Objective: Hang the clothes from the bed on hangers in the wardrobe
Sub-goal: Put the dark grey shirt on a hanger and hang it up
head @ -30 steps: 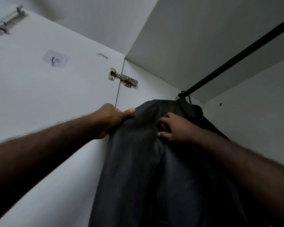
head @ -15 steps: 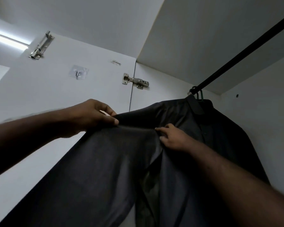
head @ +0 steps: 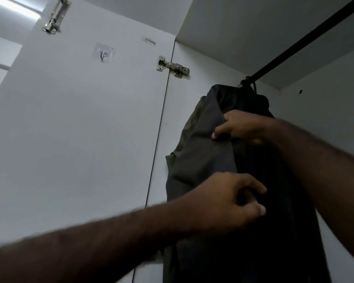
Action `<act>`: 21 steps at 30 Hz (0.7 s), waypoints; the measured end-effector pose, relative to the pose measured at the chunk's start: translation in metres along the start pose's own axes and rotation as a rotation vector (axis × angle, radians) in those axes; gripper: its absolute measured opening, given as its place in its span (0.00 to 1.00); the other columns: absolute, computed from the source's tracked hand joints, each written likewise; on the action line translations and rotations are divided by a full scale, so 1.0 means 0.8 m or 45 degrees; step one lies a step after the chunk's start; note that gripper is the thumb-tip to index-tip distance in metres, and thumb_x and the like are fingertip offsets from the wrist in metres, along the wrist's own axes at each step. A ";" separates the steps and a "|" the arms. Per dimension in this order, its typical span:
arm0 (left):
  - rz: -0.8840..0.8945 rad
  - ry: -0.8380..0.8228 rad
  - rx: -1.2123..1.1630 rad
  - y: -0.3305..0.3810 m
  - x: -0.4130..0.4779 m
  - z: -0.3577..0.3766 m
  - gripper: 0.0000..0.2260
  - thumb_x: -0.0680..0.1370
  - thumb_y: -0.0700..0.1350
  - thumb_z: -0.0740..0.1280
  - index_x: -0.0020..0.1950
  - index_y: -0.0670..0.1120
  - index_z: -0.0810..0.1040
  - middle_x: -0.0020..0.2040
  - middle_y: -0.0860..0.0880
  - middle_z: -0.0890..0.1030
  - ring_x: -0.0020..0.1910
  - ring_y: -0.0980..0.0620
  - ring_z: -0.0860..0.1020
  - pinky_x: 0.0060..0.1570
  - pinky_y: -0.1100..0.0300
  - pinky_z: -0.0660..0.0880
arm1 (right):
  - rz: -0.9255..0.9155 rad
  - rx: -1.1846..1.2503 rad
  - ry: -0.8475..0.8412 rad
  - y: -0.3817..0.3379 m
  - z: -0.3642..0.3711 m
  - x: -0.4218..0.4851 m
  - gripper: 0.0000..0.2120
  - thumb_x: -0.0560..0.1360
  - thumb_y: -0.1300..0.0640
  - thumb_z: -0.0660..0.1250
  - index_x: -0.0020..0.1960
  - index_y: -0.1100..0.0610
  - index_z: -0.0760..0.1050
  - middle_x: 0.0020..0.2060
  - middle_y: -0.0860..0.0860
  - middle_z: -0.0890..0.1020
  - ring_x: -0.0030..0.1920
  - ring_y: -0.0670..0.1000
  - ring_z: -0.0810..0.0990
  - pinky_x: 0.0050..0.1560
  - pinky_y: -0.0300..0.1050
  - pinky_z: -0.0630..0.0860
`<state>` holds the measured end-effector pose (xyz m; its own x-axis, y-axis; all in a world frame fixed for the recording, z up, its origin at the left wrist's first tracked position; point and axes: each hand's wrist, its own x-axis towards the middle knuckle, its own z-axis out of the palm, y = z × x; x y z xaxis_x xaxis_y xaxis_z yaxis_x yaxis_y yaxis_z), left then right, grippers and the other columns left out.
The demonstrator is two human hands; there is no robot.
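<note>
The shirt [head: 200, 164] is hung twelve-to-six o'clock, its edge pinched above by the right hand [head: 240, 127]; what the curled left hand [head: 227, 201] holds cannot be told.

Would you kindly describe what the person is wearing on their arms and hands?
The left hand and right hand are ungloved. The forearms are bare, with no sleeve in view. No watch, ring or bracelet shows.
</note>
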<state>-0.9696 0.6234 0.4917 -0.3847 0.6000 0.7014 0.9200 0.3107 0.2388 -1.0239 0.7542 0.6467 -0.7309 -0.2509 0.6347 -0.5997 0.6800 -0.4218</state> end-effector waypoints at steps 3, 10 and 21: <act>0.224 0.438 0.206 -0.025 -0.001 -0.023 0.05 0.78 0.44 0.68 0.50 0.45 0.82 0.39 0.56 0.82 0.33 0.66 0.77 0.37 0.73 0.70 | 0.067 0.025 0.038 0.023 -0.028 -0.021 0.12 0.72 0.67 0.72 0.55 0.63 0.80 0.48 0.57 0.86 0.51 0.58 0.84 0.58 0.60 0.79; -0.138 0.746 0.466 -0.111 0.002 -0.067 0.04 0.75 0.42 0.70 0.46 0.51 0.79 0.40 0.55 0.81 0.31 0.61 0.77 0.37 0.63 0.72 | 0.093 0.062 0.515 0.067 -0.074 -0.026 0.08 0.79 0.61 0.66 0.41 0.58 0.75 0.40 0.57 0.79 0.38 0.52 0.76 0.33 0.40 0.73; -0.183 0.760 0.765 -0.072 0.073 -0.003 0.19 0.73 0.63 0.67 0.47 0.49 0.68 0.47 0.52 0.74 0.42 0.49 0.75 0.39 0.54 0.71 | -0.029 -0.003 0.822 0.095 -0.109 -0.021 0.12 0.79 0.58 0.67 0.37 0.54 0.77 0.40 0.55 0.81 0.46 0.54 0.79 0.53 0.50 0.77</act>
<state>-1.0452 0.6390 0.5207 -0.2358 0.0891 0.9677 0.6050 0.7928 0.0744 -1.0287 0.8703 0.6608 -0.3742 0.1992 0.9057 -0.6114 0.6813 -0.4025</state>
